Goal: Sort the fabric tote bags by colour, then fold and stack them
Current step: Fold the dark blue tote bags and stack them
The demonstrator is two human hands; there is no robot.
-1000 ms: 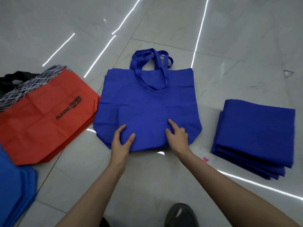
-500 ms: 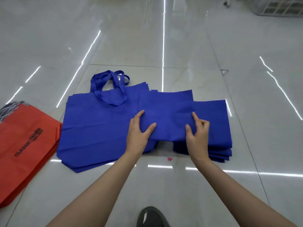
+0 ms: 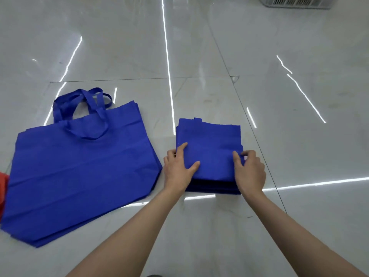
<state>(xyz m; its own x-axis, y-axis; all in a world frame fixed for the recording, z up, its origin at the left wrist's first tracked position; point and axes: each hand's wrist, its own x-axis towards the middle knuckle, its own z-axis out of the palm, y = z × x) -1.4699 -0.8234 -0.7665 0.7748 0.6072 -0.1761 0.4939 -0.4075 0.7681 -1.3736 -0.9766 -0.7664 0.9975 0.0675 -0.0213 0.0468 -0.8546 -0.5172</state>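
A stack of folded blue tote bags [image 3: 209, 140] lies on the floor right of centre. My left hand [image 3: 179, 168] grips the near left corner of the top folded bag, thumb on top. My right hand [image 3: 249, 170] grips its near right corner in the same way. A pile of unfolded blue tote bags [image 3: 79, 172] lies flat to the left, handles pointing away from me. A sliver of the red tote bags [image 3: 3, 188] shows at the left edge.
The floor [image 3: 299, 136] is glossy pale tile with bright light streaks. A white slatted crate [image 3: 299, 2] stands at the far top right. The tip of a dark shoe [image 3: 153, 275] shows at the bottom edge.
Both hands carried the folded blue bag from the unfolded pile rightward and set it on the folded stack. The view swung right, so the red bags slid almost out of frame.
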